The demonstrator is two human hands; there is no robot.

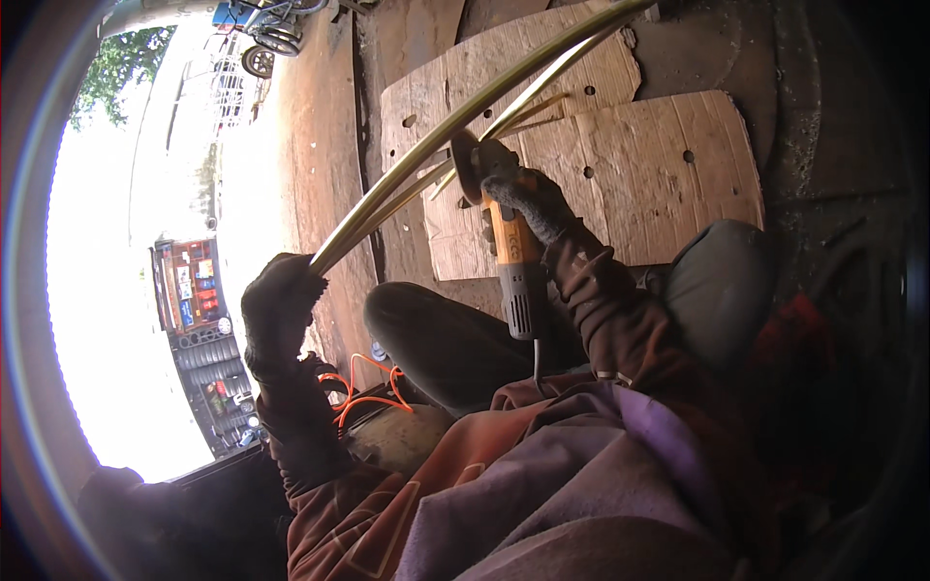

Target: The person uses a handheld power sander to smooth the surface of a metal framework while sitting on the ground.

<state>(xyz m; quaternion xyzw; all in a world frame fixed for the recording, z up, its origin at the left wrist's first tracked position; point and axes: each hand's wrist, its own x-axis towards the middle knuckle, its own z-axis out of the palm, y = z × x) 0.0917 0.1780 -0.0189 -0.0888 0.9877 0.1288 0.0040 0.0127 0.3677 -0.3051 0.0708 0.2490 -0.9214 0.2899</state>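
Note:
My gloved left hand (pixel 279 305) is closed round the near-left end of a long, gold-coloured metal tube (pixel 417 155). The tube slants up to the far right, and thinner gold lengths, seemingly part of the same piece, run beside and under it. In my gloved right hand (pixel 535 201) is an orange and grey angle grinder (pixel 513 237), gripped near its head, with its grey cord hanging toward my lap. The grinder's dark disc (pixel 465 167) stands edge-on right at the tubes. Whether it touches them I cannot tell.
Flattened cardboard sheets (pixel 668 184) with holes lie on the floor beyond my bent knees (pixel 436 334). An orange cord (pixel 363 399) loops beside a rounded, dull object (pixel 399 436) by my left arm. Farther left are a wheeled vehicle (pixel 259 61) and a stocked rack (pixel 194 281) in bright daylight.

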